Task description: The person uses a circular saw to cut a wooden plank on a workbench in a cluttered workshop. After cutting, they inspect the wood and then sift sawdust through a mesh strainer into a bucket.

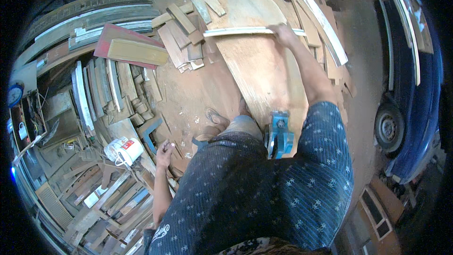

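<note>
My right hand (283, 34) is closed around a long, narrow wooden strip (236, 31) with a white edge, near its right end. The strip lies crosswise over a large wooden board (255, 66) with a rounded far end. A blue tool with a black side, perhaps a power planer (280, 136), sits at the board's near end, close to my body. My left hand (165, 153) hangs low at my left side with its fingers loosely bent and partly apart. Nothing shows in it. Below that hand are wood offcuts and a blue angled piece (152, 134).
Short wood pieces (181, 42) lie left of the board, and long planks (325, 30) lie to its right. A white bucket (125, 151) stands among stacked timber at left. A blue vehicle (415, 99) is at far right. My sandalled foot (217, 117) is on the dusty floor.
</note>
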`<control>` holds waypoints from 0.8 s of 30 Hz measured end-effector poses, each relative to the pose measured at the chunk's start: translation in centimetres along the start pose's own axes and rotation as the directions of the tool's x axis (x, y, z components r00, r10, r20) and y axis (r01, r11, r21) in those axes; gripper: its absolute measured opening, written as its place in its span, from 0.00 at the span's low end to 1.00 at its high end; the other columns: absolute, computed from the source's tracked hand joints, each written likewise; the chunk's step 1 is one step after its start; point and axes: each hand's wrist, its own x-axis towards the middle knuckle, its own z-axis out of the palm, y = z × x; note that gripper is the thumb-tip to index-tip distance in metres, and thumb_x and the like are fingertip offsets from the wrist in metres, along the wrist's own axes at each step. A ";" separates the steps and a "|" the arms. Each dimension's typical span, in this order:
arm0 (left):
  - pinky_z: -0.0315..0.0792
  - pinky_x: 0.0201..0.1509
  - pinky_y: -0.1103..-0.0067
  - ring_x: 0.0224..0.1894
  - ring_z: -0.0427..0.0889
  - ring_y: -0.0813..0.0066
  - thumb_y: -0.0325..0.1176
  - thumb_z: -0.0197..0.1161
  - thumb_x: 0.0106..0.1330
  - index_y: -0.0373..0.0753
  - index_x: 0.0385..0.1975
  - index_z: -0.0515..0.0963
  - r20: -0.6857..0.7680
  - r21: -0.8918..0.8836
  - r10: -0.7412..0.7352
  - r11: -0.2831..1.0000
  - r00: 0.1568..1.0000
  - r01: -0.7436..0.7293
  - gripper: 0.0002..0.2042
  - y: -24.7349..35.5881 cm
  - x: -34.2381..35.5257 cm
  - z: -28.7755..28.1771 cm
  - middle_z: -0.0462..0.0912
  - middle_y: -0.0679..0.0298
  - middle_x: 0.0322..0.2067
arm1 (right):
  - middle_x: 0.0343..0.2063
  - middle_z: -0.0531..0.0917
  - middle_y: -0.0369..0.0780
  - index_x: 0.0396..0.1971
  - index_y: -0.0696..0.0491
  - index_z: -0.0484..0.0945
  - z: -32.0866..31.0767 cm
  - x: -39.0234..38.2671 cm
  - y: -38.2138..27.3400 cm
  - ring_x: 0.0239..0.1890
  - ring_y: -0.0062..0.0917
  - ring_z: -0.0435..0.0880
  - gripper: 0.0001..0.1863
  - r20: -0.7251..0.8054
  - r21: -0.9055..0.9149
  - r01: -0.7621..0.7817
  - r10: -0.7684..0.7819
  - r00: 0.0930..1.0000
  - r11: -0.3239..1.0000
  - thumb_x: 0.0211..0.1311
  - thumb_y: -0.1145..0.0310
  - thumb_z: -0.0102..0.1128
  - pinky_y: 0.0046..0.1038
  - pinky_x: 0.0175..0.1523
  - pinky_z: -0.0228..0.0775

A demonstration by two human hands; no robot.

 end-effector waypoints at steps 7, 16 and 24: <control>0.73 0.51 0.79 0.48 0.79 0.75 0.42 0.70 0.63 0.32 0.61 0.72 -0.055 0.010 -0.112 0.994 0.992 0.112 0.30 0.0 -3.8 2.0 0.81 0.60 0.47 | 0.41 0.84 0.49 0.51 0.49 0.80 -2.4 -2.1 5.9 0.45 0.46 0.83 0.18 -0.275 0.155 -0.240 0.275 0.921 0.958 0.59 0.70 0.58 0.42 0.51 0.73; 0.66 0.34 0.80 0.32 0.70 0.84 0.43 0.70 0.62 0.43 0.44 0.79 0.010 -0.254 -0.338 0.910 0.941 0.329 0.15 -9.0 -4.6 4.4 0.75 0.75 0.30 | 0.44 0.83 0.53 0.48 0.56 0.81 -0.5 -5.0 5.7 0.46 0.48 0.82 0.21 -0.345 0.093 -0.038 0.068 0.936 0.995 0.54 0.79 0.50 0.41 0.53 0.73; 0.70 0.45 0.81 0.41 0.74 0.81 0.44 0.71 0.62 0.37 0.61 0.73 0.059 -0.100 -0.194 0.975 0.979 0.199 0.30 -2.1 -2.6 6.5 0.78 0.72 0.41 | 0.47 0.83 0.51 0.51 0.58 0.79 -4.4 -4.7 4.4 0.50 0.47 0.82 0.23 -0.127 0.107 0.101 -0.087 0.988 0.989 0.55 0.79 0.49 0.41 0.57 0.72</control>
